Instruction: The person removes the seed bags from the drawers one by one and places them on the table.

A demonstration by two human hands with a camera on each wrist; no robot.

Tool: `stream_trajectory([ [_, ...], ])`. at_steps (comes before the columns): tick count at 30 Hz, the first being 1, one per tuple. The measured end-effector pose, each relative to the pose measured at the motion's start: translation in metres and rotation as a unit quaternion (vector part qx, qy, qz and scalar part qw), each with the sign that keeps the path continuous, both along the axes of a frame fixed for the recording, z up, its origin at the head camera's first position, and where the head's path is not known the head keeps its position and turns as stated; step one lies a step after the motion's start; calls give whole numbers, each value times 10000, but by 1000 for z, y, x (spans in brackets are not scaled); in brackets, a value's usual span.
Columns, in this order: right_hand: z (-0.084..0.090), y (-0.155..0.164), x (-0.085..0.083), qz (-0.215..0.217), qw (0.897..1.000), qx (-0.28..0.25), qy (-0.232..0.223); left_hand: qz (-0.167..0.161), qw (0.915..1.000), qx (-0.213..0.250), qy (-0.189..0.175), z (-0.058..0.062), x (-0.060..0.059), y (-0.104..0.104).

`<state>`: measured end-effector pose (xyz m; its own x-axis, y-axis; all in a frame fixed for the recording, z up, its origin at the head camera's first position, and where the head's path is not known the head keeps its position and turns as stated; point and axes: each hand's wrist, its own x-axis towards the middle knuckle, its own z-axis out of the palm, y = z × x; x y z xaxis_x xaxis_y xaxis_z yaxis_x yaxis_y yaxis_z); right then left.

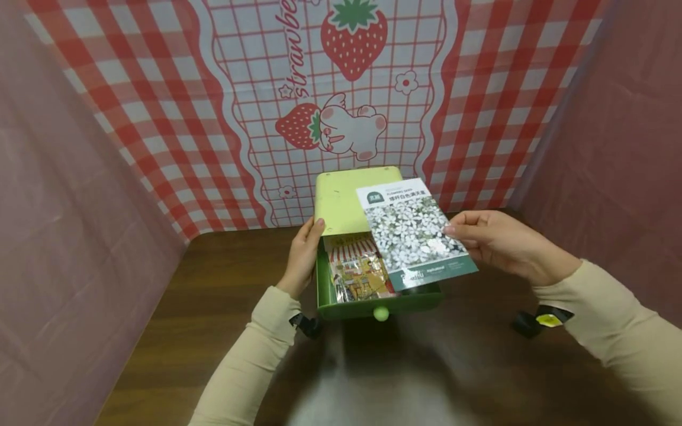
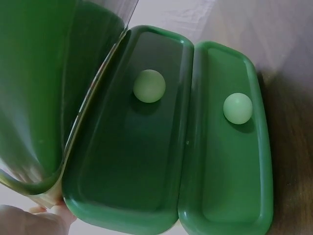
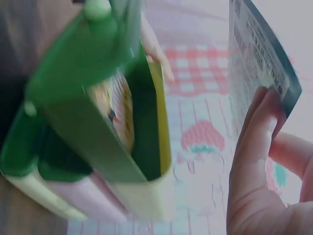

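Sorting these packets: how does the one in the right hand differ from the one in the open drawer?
The seed packet shows white flowers with a dark green band; the drawer packet is red-striped with yellow cartoon print. The seed packet is pinched by the right hand above the green drawer; the drawer packet lies inside. Both are flat.

Both arms wear long cream-beige sleeves [image 1: 256,349] of soft knit, ending snug at the wrists. Under each cuff sits a black strap mount [image 1: 306,324]; the one by the right hand [image 1: 498,239] carries a small yellow tag [image 1: 549,320].
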<state>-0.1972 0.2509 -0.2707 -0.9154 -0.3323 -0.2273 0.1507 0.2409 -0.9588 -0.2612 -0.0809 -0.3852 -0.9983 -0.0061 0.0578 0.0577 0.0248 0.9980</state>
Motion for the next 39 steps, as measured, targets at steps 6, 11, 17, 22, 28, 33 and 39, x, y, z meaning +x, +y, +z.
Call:
stream_trajectory([
  [6,3,23,-14,-658,9940,-876,-55,-33,10000,-7,21,-1,0,-1],
  [11,-1,35,-28,-1267,9840,-1249,-51,-90,9999,138,-25,0,0,-1],
  [17,-26,50,-52,-1883,9706,-1497,55,-93,9998,142,-140,1,0,-1],
  [22,-60,63,-74,-2501,9515,-1792,8,-115,9997,15,-192,3,-1,-1],
  [28,-102,64,-96,-3087,9343,-1779,-86,-139,9997,-41,-177,27,19,2],
  [33,-131,58,-106,-3386,9301,-1411,-208,-156,9997,16,-170,30,22,2],
  [39,-164,53,-112,-3386,9400,-162,-380,-205,9996,39,-187,29,22,2],
])
